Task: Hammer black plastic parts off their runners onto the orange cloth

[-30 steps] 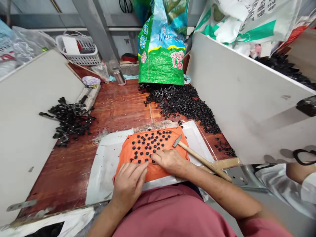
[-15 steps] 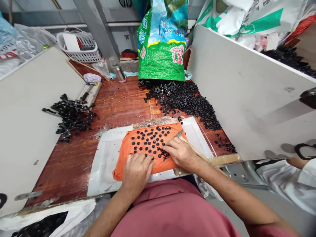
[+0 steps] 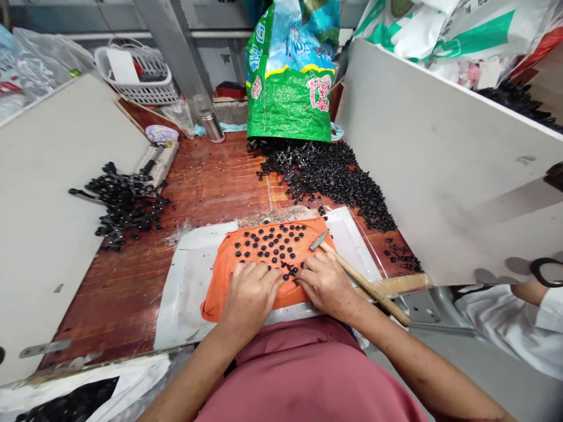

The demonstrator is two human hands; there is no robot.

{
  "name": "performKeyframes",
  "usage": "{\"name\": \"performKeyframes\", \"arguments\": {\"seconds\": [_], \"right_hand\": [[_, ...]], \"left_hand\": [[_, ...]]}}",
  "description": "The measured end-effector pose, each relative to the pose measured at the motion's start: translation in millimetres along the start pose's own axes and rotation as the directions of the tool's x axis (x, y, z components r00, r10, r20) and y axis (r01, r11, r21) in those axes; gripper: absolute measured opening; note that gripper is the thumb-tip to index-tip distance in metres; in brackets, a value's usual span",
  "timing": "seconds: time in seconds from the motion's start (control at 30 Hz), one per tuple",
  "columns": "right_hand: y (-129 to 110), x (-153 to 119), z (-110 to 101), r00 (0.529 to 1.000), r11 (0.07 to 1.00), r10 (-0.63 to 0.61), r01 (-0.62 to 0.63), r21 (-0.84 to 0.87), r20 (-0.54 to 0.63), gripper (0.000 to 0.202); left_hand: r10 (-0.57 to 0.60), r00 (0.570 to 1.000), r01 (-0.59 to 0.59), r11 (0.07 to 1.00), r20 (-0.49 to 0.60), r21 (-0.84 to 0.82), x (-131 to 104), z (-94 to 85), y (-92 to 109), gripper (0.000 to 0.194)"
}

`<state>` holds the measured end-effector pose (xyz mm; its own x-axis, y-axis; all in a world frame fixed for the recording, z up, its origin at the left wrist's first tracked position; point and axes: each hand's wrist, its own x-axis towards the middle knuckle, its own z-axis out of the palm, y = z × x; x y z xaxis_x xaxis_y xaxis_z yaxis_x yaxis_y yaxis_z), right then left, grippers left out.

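An orange cloth (image 3: 215,293) lies on a white board, with many small black round-headed plastic parts (image 3: 275,252) spread over it. My left hand (image 3: 250,292) rests at the cloth's near side, fingers curled, the tips hiding whatever they grasp. Close by on the right, my right hand (image 3: 325,281) has its thumb and fingers pinched together beside a small cluster of black parts (image 3: 288,269). What sits between those fingertips is too small to make out. A hammer (image 3: 356,274) with a wooden handle lies just beyond and alongside the right hand, its metal head on the cloth.
A large heap of black parts (image 3: 347,181) spills below a green sack (image 3: 288,111). Joined black pieces (image 3: 125,205) are piled at left. A metal flask (image 3: 212,126) stands at the back. Grey panels (image 3: 431,158) wall both sides. Another person's white clothing (image 3: 505,322) shows at right.
My right hand has drawn slightly nearer and lower, uncovering more of the hammer. My left hand has shifted a little right and up, so the two hands are closer.
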<state>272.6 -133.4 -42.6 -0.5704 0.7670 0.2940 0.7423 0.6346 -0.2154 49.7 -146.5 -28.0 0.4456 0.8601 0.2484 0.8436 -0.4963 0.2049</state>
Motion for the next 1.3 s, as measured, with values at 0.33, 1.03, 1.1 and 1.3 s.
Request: {"name": "performKeyframes", "arguments": {"seconds": [0.33, 1.03, 1.1, 1.3], "right_hand": [[1.4, -3.7, -4.9, 0.999, 1.0, 0.009, -0.009, 0.008, 0.031, 0.014], [-16.1, 20.6, 1.0, 0.99, 0.992, 0.123, -0.121, 0.035, -0.069, 0.018], [-5.0, 14.2, -8.3, 0.98, 0.983, 0.178, -0.174, 0.05, -0.093, 0.017], [-12.7, 8.1, -6.6, 0.989, 0.991, 0.135, -0.135, 0.013, -0.057, 0.013]], "left_hand": [[0.034, 0.999, -0.031, 0.993, -0.018, 0.116, 2.6, 3.5, -3.2, 0.02], [-0.094, 0.996, 0.092, 0.988, 0.009, 0.126, -24.9, -14.6, -17.4, 0.02], [-0.099, 0.995, 0.1, 0.992, -0.016, 0.08, -20.5, -13.8, -18.6, 0.021], [-0.029, 0.999, 0.027, 0.998, 0.041, 0.057, -0.6, -1.9, -12.6, 0.016]]}}
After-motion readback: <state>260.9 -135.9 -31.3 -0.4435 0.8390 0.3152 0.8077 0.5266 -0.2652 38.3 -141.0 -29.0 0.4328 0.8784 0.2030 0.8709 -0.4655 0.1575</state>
